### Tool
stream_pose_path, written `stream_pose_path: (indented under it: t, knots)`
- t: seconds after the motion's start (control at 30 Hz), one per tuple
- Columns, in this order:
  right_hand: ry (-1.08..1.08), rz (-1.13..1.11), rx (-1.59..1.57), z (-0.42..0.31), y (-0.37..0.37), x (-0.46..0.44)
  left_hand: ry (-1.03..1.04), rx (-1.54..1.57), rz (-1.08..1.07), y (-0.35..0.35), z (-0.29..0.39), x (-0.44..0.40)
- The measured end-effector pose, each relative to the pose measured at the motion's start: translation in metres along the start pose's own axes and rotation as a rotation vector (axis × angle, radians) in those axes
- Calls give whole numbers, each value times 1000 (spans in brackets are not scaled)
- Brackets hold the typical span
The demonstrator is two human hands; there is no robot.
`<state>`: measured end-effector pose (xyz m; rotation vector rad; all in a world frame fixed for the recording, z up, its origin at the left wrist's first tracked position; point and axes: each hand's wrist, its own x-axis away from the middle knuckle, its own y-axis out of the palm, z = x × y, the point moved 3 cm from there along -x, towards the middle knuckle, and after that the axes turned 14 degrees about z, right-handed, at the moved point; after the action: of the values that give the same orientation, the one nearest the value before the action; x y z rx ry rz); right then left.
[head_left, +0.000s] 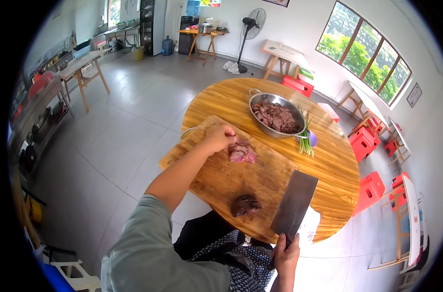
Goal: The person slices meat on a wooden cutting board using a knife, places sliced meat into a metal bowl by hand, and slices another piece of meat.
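My left hand is closed, its fingertips curled at the edge of a small pile of sliced raw meat on the wooden cutting board. It appears to pinch some of the meat, though the fingers partly hide the contact. A dark, whole lump of meat lies apart on the board's near side. In my right hand is the handle of a cleaver. Its broad blade points away from me over the board's right edge, flat side up.
On the round wooden table, a two-handled steel colander holds many meat slices. Beside it lie green onions and a purple object. White cloth or paper rests near the cleaver. Red stools stand to the right.
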<state>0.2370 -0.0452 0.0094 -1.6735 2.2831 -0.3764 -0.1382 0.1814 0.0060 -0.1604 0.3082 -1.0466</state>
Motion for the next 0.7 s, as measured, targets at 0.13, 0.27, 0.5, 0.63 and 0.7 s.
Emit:
stream_pose_path:
  t: [0.13,0.27,0.5,0.63,0.7]
  knots:
    - [-9,0,-18,2,-1,-1,107,148,-117,-21,52,10]
    - [-18,7,-13,5,-1,-1,215,234,-218,-41,109,21]
    - [-41,24,10,9,0,-1,731,131,-198,-72,198,58]
    - [-108,47,7,15,1,-1,804,279,-283,-78,214,64]
    - [-65,42,47,13,1,0,823,303,-270,-80,218,67]
